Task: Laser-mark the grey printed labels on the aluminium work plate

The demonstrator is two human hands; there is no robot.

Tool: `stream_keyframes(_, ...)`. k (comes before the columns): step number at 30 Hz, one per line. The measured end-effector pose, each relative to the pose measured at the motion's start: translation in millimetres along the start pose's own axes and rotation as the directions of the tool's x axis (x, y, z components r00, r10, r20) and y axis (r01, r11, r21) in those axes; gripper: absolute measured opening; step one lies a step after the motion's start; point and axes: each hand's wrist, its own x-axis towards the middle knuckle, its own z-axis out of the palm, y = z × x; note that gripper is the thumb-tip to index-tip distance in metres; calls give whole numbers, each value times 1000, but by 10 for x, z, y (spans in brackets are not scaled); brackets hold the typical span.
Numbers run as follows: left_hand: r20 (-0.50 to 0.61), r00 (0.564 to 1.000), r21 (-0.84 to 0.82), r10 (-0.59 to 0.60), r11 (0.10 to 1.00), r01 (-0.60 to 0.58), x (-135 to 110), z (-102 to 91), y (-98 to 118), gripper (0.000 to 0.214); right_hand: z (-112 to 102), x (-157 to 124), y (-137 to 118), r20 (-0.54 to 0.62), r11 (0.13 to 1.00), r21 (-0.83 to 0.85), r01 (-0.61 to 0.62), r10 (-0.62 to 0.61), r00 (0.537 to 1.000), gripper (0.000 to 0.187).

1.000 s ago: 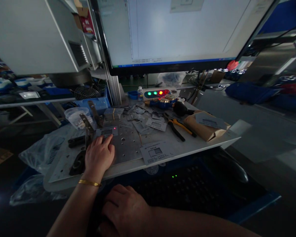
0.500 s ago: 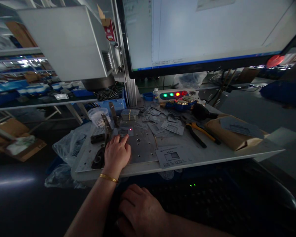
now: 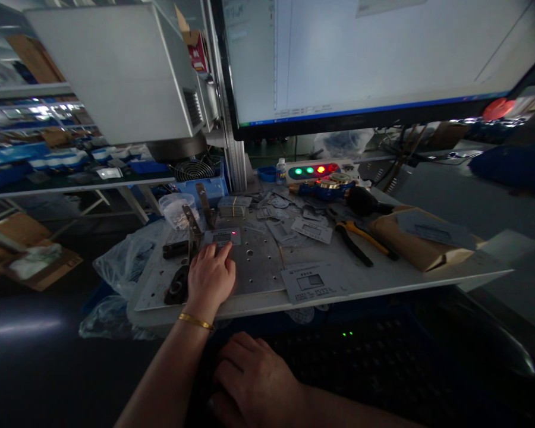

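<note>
Your left hand (image 3: 211, 276) lies flat on the drilled metal plate (image 3: 261, 264), fingertips pinning the small nameplate (image 3: 223, 237) at that plate's far-left corner, likely to stop it sliding, while your right hand (image 3: 254, 380) rests empty, loosely spread, below the plate's near edge

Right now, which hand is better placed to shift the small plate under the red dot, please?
Left, probably: the left hand touches the small plate; the right hand rests below the bench.

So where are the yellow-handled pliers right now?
In the head view, the pliers lie on the right half of the work table, between the scattered grey label plates on their left and the brown paper packet on their right.
</note>
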Motion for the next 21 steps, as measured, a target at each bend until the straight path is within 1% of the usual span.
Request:
stream_keyframes(5,-4,1000,2,-1,1000,1,-1,2,-5,45,0,0,-9,15,1000,-7,-27,27,1000,25)
stream_keyframes(8,-7,1000,-7,-2,1000,2,-4,-1,-5,45,-1,6,-19,22,1000,-13,-19,19,1000,25)
stream_keyframes(13,7,1000,-12,-1,1000,1,-10,-5,1,46,10,4,-20,-8,1000,-14,-16,16,1000,25)
stream_keyframes(17,20,1000,-8,-10,1000,10,-2,-2,-7,46,14,6,-4,-26,1000,-15,7,-7,1000,28)
stream_keyframes(21,10,1000,8,4,1000,-4,-9,-37,6,46,-12,30,-26,-40,997,-73,33,-36,999,30)
